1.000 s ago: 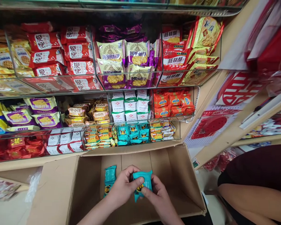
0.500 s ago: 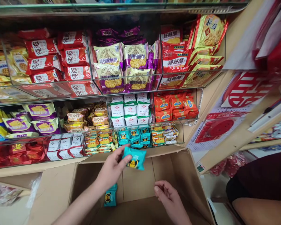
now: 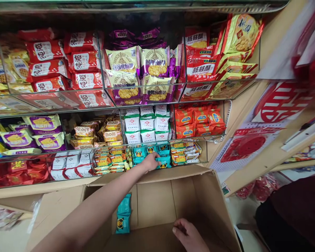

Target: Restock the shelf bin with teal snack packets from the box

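My left hand (image 3: 150,162) reaches over the carton's far edge to the lowest shelf, its fingers closed on a teal snack packet (image 3: 163,162) at the front of a compartment. Other teal packets stand in rows behind it, partly covered by the hand. Over the cardboard box (image 3: 154,199) hangs my right hand (image 3: 189,235), fingers loosely curled, a gap between thumb and fingers, nothing visible in it. Teal packets (image 3: 123,214) lie inside the box on the left.
Glass dividers split the shelves. White packets (image 3: 147,124) and orange packets (image 3: 185,130) stand above the teal ones, small yellow packets (image 3: 179,158) to their right. A person in dark clothing (image 3: 296,213) is at the right edge.
My left hand has moved up and forward from above the box to the lowest shelf, carrying the teal packet. The right hand has dropped slightly lower.
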The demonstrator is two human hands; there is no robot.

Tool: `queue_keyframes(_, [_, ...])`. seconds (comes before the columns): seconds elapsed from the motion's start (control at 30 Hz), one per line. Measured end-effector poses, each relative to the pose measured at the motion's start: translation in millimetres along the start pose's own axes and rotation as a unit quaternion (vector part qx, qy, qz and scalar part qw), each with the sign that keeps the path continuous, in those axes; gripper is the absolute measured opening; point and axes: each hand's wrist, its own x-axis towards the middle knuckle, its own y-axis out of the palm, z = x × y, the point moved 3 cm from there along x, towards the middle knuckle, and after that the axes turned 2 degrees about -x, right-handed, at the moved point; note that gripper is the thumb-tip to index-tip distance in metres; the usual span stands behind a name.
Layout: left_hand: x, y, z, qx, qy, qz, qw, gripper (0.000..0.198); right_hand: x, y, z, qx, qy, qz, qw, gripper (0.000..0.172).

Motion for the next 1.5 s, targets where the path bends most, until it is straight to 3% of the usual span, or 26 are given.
queue_keyframes(0.13, [18, 11.6, -3, 0.102, 0.03, 0.029, 0.994, 0.024, 1, -1, -5, 0.019, 0.007, 0.004, 1.0, 0.02])
queue_keyframes(0.3, [32, 10.4, 1, 0.22, 0.041, 0.039, 0.974, 0.025, 1, -1, -7, 0.027, 0.021, 0.008, 0.999, 0.02])
queue_keyframes(0.6, [31, 12.5, -4, 0.334, 0.071, 0.058, 0.938, 0.028, 5, 2, -10, 0.029, 0.03, 0.037, 0.998, 0.02])
queue_keyframes(1.0, [27, 20.1, -17, 0.427, 0.093, 0.023, 0.899, 0.024, 11, 8, -19, 0.024, 0.046, 0.052, 0.997, 0.019])
queue_keyframes(1.2, [25, 24.7, -22, 0.449, 0.166, 0.019, 0.878, 0.022, 12, 6, -18, 0.027, 0.033, 0.037, 0.998, 0.017])
queue_keyframes(1.33, [25, 29.0, -18, 0.435, 0.205, 0.04, 0.876, 0.019, 8, 1, -11, 0.031, 0.034, 0.031, 0.998, 0.017])
queue_keyframes(1.5, [31, 30.4, -15, 0.407, 0.2, 0.044, 0.89, 0.019, 5, -1, -6, 0.034, 0.045, 0.025, 0.998, 0.017])
